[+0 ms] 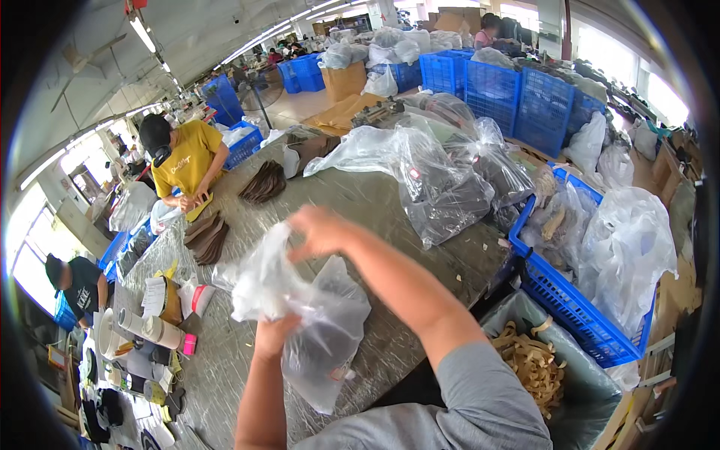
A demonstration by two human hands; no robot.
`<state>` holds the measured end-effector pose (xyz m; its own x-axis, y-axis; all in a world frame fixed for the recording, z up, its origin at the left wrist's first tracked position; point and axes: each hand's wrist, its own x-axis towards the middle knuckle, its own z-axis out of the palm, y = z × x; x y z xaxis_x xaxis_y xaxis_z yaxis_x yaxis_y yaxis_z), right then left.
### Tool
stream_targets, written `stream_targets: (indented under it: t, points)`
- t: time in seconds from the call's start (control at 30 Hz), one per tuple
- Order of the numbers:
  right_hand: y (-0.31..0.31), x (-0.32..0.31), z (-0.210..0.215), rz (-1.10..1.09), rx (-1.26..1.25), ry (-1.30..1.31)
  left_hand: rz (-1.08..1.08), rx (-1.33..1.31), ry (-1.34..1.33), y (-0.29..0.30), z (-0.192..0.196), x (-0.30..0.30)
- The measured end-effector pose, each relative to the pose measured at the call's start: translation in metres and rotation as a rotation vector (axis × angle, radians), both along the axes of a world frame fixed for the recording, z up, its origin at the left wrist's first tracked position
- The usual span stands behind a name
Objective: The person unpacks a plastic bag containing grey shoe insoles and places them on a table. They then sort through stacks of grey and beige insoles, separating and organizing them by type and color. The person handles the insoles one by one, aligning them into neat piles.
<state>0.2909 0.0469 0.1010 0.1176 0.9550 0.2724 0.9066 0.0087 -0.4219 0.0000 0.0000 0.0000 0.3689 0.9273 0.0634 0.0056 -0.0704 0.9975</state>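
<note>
Both hands point(274, 337) point(319, 231) on a clear plastic bag point(319, 330) above the table edge point(420, 352).

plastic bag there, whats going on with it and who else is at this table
A person holds a clear plastic bag with dark contents over a grey worktable. The left hand grips its middle; the right hand pulls at the bunched top. More filled bags lie further along the table. At the far left edge, a co-worker in a yellow shirt handles brown pieces beside stacks of them. A blue crate stands on the right.
</note>
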Motion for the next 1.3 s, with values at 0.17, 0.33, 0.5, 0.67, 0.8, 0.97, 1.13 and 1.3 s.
stream_targets:
  t: [0.17, 0.33, 0.5, 0.67, 0.8, 0.97, 1.13, 1.3]
  points:
    - [0.01, 0.119, -0.066, -0.8, 0.038, -0.017, 0.181, 0.459, 0.489, -0.005, -0.077, -0.032]
    - [-0.011, 0.187, -0.157, -0.593, 0.329, -0.022, 0.12, 0.628, 1.223, 0.002, -0.087, -0.027]
    - [-0.113, 0.117, -0.113, -0.013, 0.553, 0.839, 0.428, -0.135, -0.228, 0.008, -0.036, -0.06]
    - [-0.196, 0.053, -0.079, 0.301, 0.115, 0.436, 0.087, 0.173, -0.575, -0.042, 0.055, -0.038]
    - [-0.18, -0.05, -0.082, 0.313, -0.003, 0.029, 0.079, 0.229, -0.437, -0.044, 0.051, -0.025]
    - [-0.127, -0.095, -0.178, 0.342, -0.113, 0.26, 0.113, 0.152, -0.53, -0.042, 0.055, -0.073]
    - [-0.125, -0.098, -0.075, 0.392, 0.675, 0.568, 0.036, 0.172, -0.685, -0.059, 0.069, -0.111]
    - [-0.132, -0.169, -0.031, 0.733, 0.511, 0.499, -0.02, 0.156, -0.411, -0.058, 0.042, -0.04]
